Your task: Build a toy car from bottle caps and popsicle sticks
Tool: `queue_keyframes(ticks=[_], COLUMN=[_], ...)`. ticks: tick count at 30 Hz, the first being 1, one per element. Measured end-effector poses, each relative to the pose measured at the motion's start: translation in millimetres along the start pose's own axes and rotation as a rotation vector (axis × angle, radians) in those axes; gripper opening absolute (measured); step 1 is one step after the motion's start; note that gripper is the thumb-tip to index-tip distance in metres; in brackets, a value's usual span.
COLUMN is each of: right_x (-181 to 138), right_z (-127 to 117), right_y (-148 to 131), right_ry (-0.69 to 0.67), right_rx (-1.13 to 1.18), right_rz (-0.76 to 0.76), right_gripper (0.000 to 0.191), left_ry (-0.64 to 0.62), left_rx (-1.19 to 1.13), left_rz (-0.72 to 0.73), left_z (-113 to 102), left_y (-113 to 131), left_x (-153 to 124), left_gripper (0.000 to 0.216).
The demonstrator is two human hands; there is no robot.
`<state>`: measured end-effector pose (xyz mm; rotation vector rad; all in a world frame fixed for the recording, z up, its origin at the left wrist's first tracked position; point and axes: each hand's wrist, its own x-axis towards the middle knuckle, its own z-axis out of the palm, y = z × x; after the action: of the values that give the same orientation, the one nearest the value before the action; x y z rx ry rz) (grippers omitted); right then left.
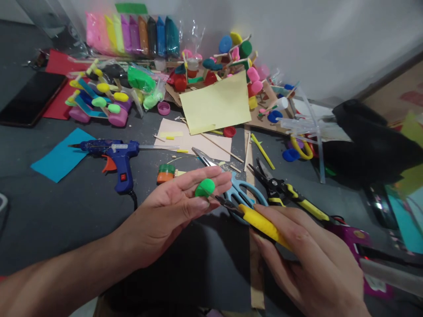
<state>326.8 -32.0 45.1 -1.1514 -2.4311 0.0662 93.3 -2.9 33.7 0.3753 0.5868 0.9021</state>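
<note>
My left hand [180, 204] is palm up over the dark table, thumb and fingers pinching a small green bottle cap [205, 188]. My right hand [307, 259] grips the yellow handles of a pair of pliers [262, 223]; their dark tip [220, 201] touches the cap's right edge. Just behind the two hands lie blue-handled scissors [239, 190].
A blue glue gun [115, 156] lies left of centre beside a stacked green and orange cap [165, 173]. A yellow paper sheet [216, 103], cap-and-stick models [102, 103], a clay pack [132, 35], second yellow-handled pliers [291, 193], a phone [29, 99] and a black bag [370, 141] crowd the table.
</note>
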Motion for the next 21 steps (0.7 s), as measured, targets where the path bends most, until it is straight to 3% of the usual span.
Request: queue_keyframes(ticks=[21], right_x=[-1.4], right_z=[4.4], right_y=[1.6], right_ry=[-0.041], right_rx=[-0.024], right_rz=[0.033], right_gripper=[0.03], left_ry=[-0.005], left_rx=[0.027], left_rz=[0.011], left_z=[-1.6], left_y=[-1.9], left_x=[1.2], left_gripper=[0.033])
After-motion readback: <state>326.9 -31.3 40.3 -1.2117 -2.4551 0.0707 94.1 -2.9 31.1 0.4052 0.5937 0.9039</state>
